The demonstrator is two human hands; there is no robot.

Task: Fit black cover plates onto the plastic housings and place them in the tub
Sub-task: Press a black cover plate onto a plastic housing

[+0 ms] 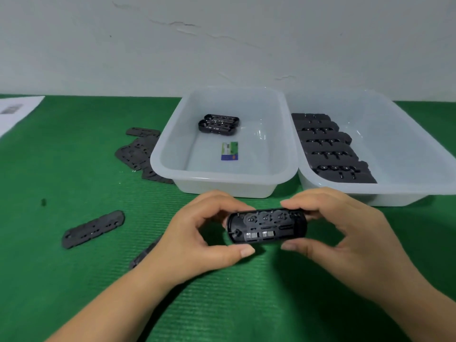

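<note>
A black plastic housing point(267, 226) is held between both hands just above the green mat, its open inside facing me. My left hand point(195, 240) pinches its left end between thumb and fingers. My right hand point(345, 233) pinches its right end the same way. Two finished housings point(218, 123) lie at the back of the left white tub point(222, 186). A row of several black housings point(330, 146) fills the left side of the right tub point(419, 193). Loose cover plates point(140, 151) are piled left of the tubs, and one plate point(93, 229) lies alone.
A small green and blue card point(229, 150) lies in the left tub. Another black plate point(143, 255) peeks out under my left wrist. A white paper sheet point(14, 112) sits at the far left corner. A white wall closes the back of the mat.
</note>
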